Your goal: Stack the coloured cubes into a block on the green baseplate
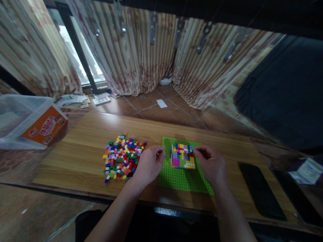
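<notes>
A green studded baseplate point(181, 183) lies on the wooden table. On it stands a low block of many-coloured toy bricks point(182, 156), its top mostly covered with pieces and a darker gap towards the right side. My right hand point(212, 164) is at the block's right edge, thumb and forefinger pinched together at its upper right; whatever is between them is too small to make out. My left hand point(150, 164) hovers over the baseplate's left edge, fingers curled in a pinch, apart from the block. What it holds, if anything, is hidden. A heap of loose toy bricks point(123, 156) spreads left of it.
A clear plastic bin point(25, 117) with an orange label stands past the table's left end. Two dark flat objects, one a black slab point(261, 190), lie at the right. Papers point(73, 100) lie beyond the table's far left, and striped curtains point(141, 53) hang behind.
</notes>
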Demonstrator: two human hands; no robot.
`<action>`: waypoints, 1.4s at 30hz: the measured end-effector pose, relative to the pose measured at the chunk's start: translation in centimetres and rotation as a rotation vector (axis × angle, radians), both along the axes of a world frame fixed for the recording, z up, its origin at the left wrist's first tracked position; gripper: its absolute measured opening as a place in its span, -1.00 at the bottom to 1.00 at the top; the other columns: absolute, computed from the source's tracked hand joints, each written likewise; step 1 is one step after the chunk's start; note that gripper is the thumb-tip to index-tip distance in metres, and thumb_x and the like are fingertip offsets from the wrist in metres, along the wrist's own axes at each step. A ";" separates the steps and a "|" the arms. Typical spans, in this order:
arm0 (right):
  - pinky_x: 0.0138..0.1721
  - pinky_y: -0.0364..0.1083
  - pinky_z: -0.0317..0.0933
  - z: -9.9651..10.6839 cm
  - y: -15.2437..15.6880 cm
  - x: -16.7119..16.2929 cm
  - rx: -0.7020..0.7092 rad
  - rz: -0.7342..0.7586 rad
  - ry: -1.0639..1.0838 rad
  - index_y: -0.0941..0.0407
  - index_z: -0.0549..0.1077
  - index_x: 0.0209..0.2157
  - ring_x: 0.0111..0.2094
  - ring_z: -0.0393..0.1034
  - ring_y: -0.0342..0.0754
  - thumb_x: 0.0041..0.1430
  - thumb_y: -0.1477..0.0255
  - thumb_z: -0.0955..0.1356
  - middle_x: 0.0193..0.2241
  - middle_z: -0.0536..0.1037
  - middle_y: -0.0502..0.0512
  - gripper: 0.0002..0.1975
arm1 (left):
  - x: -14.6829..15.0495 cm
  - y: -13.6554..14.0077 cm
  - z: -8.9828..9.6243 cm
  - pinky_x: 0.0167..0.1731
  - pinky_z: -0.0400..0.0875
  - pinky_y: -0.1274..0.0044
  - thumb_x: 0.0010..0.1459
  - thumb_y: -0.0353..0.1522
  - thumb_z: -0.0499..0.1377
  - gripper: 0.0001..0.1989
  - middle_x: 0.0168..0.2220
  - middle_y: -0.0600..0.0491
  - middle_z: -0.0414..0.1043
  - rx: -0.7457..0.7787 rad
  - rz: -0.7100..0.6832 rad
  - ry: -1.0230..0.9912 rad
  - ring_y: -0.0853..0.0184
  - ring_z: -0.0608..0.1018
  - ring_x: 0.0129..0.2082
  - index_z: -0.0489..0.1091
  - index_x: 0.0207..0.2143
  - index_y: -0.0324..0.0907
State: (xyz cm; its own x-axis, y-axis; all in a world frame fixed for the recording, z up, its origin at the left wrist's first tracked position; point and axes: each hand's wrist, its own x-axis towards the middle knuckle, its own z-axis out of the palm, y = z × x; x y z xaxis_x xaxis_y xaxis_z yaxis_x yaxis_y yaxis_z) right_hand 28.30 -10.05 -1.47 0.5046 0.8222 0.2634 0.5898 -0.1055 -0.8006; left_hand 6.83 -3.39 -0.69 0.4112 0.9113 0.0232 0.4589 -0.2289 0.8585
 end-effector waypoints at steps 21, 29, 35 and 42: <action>-0.25 0.06 0.44 -2.0 1.5 0.0 -0.102 -0.043 0.399 0.15 0.56 -0.26 -0.30 0.56 0.07 -0.13 0.12 0.51 -0.33 0.66 0.17 -0.55 | -1.5 0.7 0.9 -0.34 0.38 0.54 0.20 -0.49 0.08 -0.79 -0.36 0.03 0.58 0.067 0.070 0.079 0.33 0.57 -0.38 0.54 -0.29 -0.18; -0.19 0.09 0.40 -2.7 1.7 0.1 -0.099 -0.045 0.431 0.14 0.57 -0.26 -0.31 0.54 0.06 -0.17 0.13 0.52 -0.34 0.65 0.15 -0.54 | -3.8 2.3 0.8 -0.18 0.42 0.47 0.20 -0.49 0.08 -0.76 -0.19 -0.05 0.59 0.177 0.185 0.260 0.26 0.59 -0.22 0.53 -0.20 -0.19; -0.12 0.11 0.37 -2.2 1.3 0.0 -0.071 -0.053 0.403 0.13 0.57 -0.17 -0.24 0.54 0.07 0.01 0.07 0.42 -0.26 0.65 0.17 -0.54 | -3.9 2.1 0.8 -0.14 0.40 0.44 0.18 -0.50 0.08 -0.74 -0.18 -0.05 0.56 0.268 0.118 0.539 0.22 0.57 -0.18 0.54 -0.19 -0.15; -0.20 0.07 0.38 -1.1 0.8 0.4 -0.021 -0.081 0.306 0.13 0.57 -0.18 -0.28 0.53 0.08 0.07 0.10 0.39 -0.27 0.65 0.20 -0.57 | -2.8 1.6 0.3 -0.07 0.35 0.37 0.17 -0.45 0.11 -0.82 -0.24 -0.08 0.55 0.393 0.054 0.708 0.14 0.54 -0.17 0.52 -0.35 -0.16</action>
